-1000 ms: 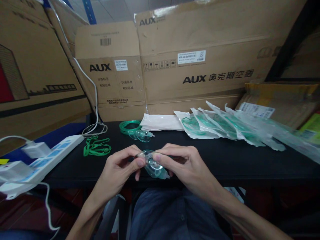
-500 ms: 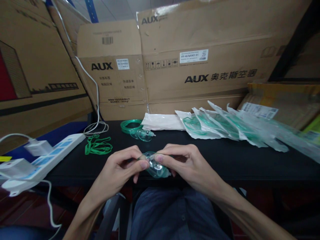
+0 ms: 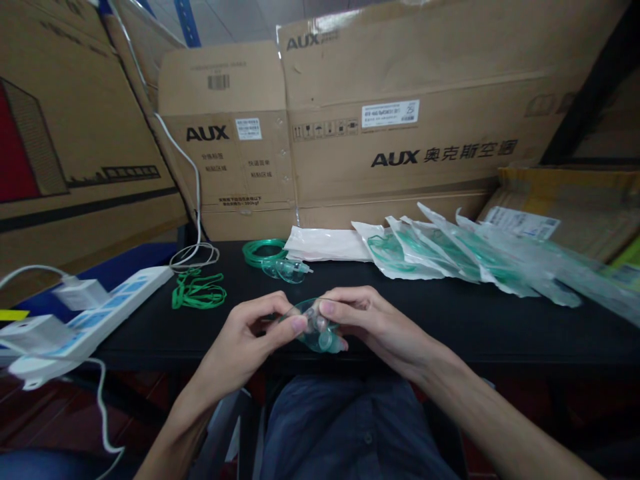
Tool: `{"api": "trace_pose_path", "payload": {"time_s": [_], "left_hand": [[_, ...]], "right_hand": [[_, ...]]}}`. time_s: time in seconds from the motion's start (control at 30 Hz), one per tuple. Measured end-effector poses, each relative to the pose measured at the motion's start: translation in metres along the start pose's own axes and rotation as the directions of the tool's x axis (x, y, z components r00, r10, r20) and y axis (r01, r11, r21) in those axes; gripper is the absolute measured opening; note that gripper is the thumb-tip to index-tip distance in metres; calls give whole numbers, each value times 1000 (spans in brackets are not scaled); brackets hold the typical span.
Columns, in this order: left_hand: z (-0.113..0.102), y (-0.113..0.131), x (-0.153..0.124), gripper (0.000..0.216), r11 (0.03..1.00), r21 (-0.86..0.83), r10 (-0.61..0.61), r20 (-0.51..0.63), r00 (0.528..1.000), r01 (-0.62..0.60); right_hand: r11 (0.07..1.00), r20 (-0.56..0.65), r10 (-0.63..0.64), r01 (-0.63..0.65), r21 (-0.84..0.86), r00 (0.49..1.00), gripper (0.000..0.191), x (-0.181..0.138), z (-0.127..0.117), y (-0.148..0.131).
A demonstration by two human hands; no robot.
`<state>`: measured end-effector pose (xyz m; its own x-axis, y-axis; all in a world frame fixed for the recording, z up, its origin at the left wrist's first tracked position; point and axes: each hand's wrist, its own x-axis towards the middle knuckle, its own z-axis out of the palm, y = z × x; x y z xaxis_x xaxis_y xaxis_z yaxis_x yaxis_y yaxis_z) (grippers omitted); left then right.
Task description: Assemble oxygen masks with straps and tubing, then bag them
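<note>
We pinch a small clear green-tinted plastic mask (image 3: 316, 328) between both hands over the near edge of the black table (image 3: 450, 320): our left hand (image 3: 250, 337) grips its left side with thumb and fingers, our right hand (image 3: 367, 323) clasps its right side. Green elastic straps (image 3: 197, 292) lie to the left, sealed clear packets (image 3: 450, 257) behind.
</note>
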<state>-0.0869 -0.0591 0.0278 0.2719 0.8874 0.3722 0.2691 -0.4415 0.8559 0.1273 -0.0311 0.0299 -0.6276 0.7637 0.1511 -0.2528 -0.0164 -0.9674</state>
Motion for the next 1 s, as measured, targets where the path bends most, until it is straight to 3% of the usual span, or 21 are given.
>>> {"api": "trace_pose_path", "payload": {"time_s": [0.17, 0.23, 0.3, 0.37, 0.43, 0.5, 0.57, 0.8, 1.0], "left_hand": [[4, -5, 2, 28, 998, -16, -68, -2, 998, 68], [5, -8, 2, 32, 992, -28, -126, -43, 991, 125], [8, -11, 3, 35, 983, -47, -184, -94, 978, 180], [11, -13, 4, 37, 974, -70, -224, -142, 964, 215], [14, -14, 5, 38, 968, -88, -247, -173, 953, 234], [17, -14, 6, 38, 962, -110, -265, -184, 947, 248], [18, -14, 6, 37, 960, -130, -267, -182, 946, 246], [19, -9, 2, 41, 951, -179, -285, -188, 940, 253], [18, -8, 1, 39, 951, -178, -287, -210, 935, 253]], "right_hand": [[987, -29, 98, -94, 131, 995, 24, 4, -2, 6], [997, -107, 65, -60, 44, 992, 24, 6, 1, 6], [985, -223, -88, 51, -166, 971, 24, 6, 6, 7], [871, -271, -337, 189, -454, 902, 27, 6, 11, 8], [679, -201, -528, 269, -683, 825, 34, 5, 15, 11], [523, -104, -607, 297, -799, 788, 35, 4, 20, 16], [447, -57, -635, 307, -840, 770, 32, 4, 23, 21], [437, -35, -698, 386, -812, 716, 28, 5, 24, 23], [453, -37, -683, 383, -805, 730, 27, 4, 25, 20]]}}
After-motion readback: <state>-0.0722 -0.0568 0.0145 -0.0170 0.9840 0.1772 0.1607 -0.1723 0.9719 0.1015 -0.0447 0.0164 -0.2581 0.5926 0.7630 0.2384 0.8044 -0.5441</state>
